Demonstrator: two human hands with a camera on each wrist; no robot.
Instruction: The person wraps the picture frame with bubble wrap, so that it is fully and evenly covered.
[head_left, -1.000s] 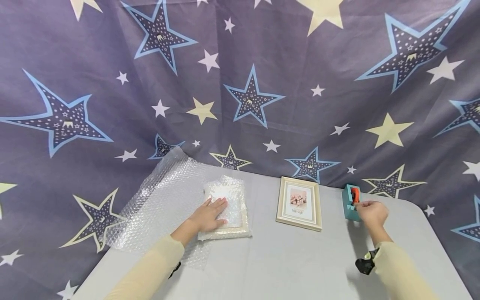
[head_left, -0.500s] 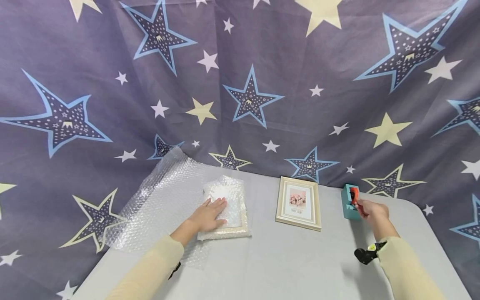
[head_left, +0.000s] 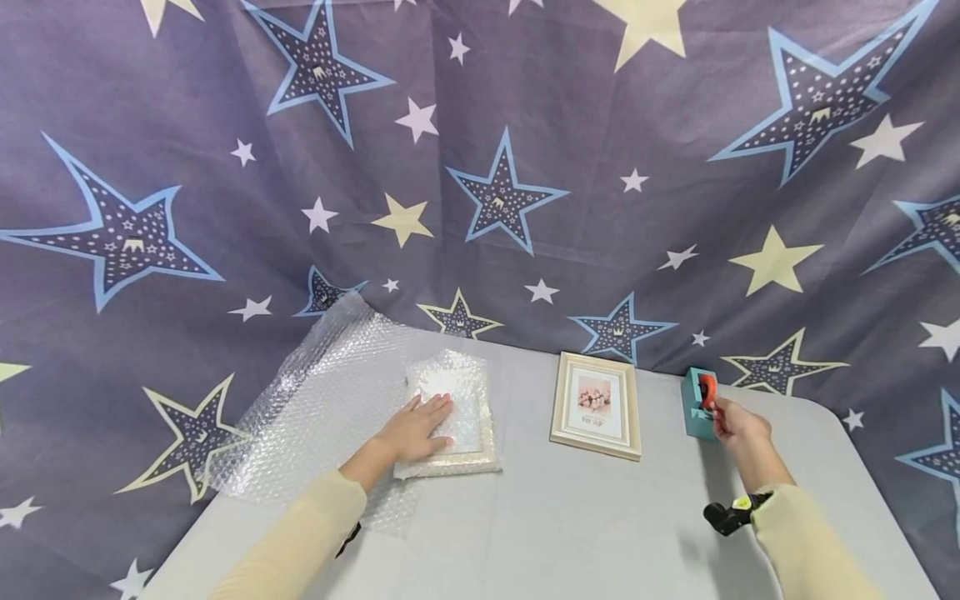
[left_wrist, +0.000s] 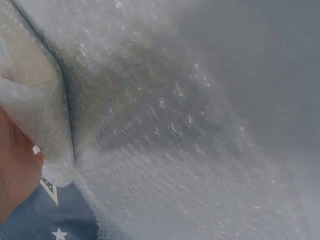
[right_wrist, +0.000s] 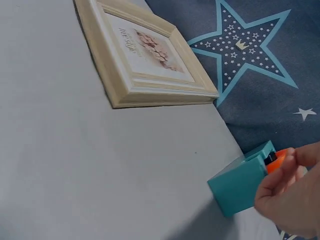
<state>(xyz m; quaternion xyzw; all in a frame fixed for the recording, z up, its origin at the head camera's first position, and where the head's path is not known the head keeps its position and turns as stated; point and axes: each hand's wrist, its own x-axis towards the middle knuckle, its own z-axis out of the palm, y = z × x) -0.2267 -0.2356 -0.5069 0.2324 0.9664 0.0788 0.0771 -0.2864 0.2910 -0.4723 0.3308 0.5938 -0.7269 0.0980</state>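
Both hands are busy on separate things: the left hand (head_left: 420,429) rests with its fingers spread over a bubble-wrapped frame (head_left: 471,417), while the right hand (head_left: 742,427) has its thumb and fingers drawn together, pinching at the orange part (head_left: 707,390) of a teal tape dispenser (head_left: 701,427). Whether a strip of tape is between those fingertips cannot be told.

The bubble-wrapped frame lies flat toward the left of the table (head_left: 562,525), its pale border showing through the plastic. Loose bubble wrap (head_left: 322,417) spreads out to its left and shows along its near side as well. The tape dispenser stands near the far edge, well apart to the right. Between the two, a cream picture frame (head_left: 632,417) lies face up, unwrapped, with a pink floral print and some lettering inside a white border.

Pale yellow sleeves (head_left: 300,533) cover both forearms. Behind the table hangs a purple-grey cloth (head_left: 375,150) printed with stars.
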